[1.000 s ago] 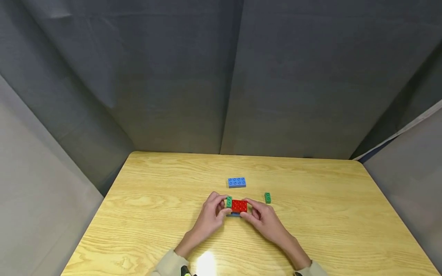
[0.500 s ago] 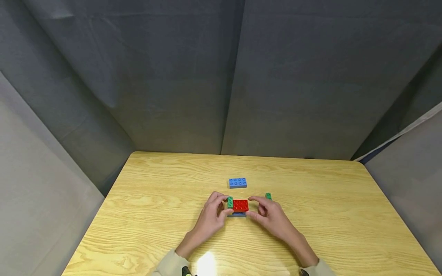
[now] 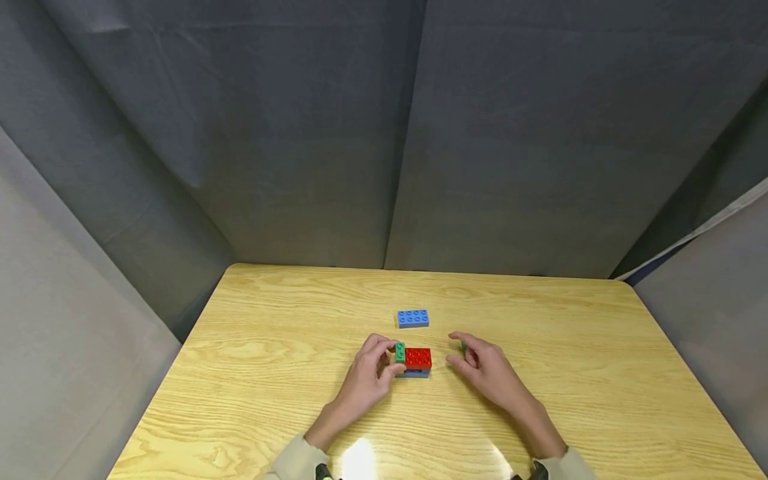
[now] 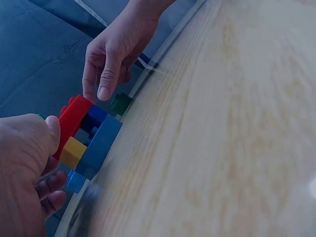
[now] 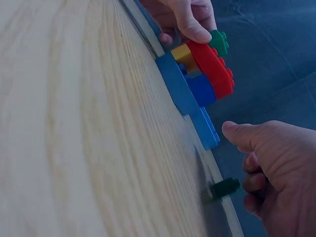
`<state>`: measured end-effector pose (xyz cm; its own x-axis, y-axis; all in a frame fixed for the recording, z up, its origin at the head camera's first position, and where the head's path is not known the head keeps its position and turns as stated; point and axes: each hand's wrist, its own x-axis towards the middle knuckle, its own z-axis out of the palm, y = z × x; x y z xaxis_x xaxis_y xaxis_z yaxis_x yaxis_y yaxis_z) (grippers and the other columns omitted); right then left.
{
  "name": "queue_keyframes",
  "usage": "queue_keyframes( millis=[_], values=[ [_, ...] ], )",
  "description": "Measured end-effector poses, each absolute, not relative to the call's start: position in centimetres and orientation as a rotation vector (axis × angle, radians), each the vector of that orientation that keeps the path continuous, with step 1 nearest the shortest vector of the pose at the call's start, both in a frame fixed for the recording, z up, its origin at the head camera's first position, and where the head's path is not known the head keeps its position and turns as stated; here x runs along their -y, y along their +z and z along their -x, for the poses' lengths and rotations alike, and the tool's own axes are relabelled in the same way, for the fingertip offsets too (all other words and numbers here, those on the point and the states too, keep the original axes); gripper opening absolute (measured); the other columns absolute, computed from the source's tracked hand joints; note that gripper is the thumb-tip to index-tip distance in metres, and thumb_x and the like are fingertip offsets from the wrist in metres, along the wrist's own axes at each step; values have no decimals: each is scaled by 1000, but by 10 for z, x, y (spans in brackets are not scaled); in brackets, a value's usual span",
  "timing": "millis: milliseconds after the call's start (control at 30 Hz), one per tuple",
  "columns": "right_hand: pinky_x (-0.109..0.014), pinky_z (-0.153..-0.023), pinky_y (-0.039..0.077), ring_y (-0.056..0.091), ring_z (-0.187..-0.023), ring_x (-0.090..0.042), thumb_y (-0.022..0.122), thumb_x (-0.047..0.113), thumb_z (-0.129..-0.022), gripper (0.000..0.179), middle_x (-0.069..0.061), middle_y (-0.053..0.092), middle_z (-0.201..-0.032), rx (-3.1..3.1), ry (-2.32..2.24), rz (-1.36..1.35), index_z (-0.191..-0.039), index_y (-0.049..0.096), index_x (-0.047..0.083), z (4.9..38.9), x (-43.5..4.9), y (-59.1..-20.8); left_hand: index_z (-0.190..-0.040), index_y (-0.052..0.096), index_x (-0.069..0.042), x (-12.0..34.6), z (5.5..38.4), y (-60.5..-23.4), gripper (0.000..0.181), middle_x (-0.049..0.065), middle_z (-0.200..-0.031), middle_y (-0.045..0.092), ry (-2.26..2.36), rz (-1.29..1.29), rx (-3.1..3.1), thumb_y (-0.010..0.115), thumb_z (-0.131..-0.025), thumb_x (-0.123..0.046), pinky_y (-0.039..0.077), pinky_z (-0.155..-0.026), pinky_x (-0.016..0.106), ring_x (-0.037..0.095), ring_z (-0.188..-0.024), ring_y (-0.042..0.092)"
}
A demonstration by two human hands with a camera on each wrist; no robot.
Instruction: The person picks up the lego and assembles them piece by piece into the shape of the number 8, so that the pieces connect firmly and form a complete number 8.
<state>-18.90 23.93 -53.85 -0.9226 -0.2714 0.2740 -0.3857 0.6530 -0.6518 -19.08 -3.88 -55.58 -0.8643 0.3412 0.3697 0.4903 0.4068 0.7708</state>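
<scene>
A stack of toy building bricks stands on the table. At its bottom is a long blue brick (image 5: 177,84), with a yellow brick (image 4: 73,152) and a darker blue brick (image 5: 201,90) above. Across these lies a red brick (image 3: 419,358), topped at its left end by a green brick (image 3: 400,352). My left hand (image 3: 367,375) pinches the stack's upper left end between thumb and fingers. To the right, my right hand (image 3: 491,375) holds nothing, thumb and forefinger spread apart. A loose green brick (image 5: 224,189) sits close by that hand, mostly hidden behind its fingers in the head view.
A loose blue brick (image 3: 413,319) lies on the wooden table (image 3: 288,320) beyond the stack. Grey curtains (image 3: 300,167) hang behind the table's far edge and along both sides.
My right hand has let go of the stack's right end and moved right, over to the loose green brick. The left hand keeps its hold at the same spot.
</scene>
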Motion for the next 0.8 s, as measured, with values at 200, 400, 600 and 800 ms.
queue_keyframes(
  millis=[200,400,600,800],
  values=[
    [-23,-56,38,35,-57,-2,77,20,-97,53,7,45,-67,2771,1076,-488,-143,59,3,193,-251,-541,-128,67,-4,39,190,-555,35,8,-112,58,-1459,747,2511,76,-96,-15,51,-74,23,24,-91,60],
    [-25,-55,36,38,-58,-5,77,20,-97,59,5,48,-70,2787,1044,-461,-148,54,2,196,-260,-546,-127,68,-4,38,190,-554,32,8,-111,59,-1463,747,2516,75,-97,-15,52,-74,26,25,-91,60],
    [-26,-62,36,41,-74,-12,79,21,-95,62,-2,50,-88,2793,930,-417,-149,53,3,198,-265,-550,-128,67,-5,38,190,-553,33,9,-112,59,-1471,736,2530,75,-97,-15,53,-75,29,26,-92,60],
    [-26,-63,35,41,-80,-15,79,19,-95,55,-5,50,-94,2798,904,-401,-143,58,0,196,-266,-551,-128,67,-5,39,190,-553,33,9,-112,59,-1478,728,2538,75,-97,-15,53,-75,29,26,-92,60]
  ],
)
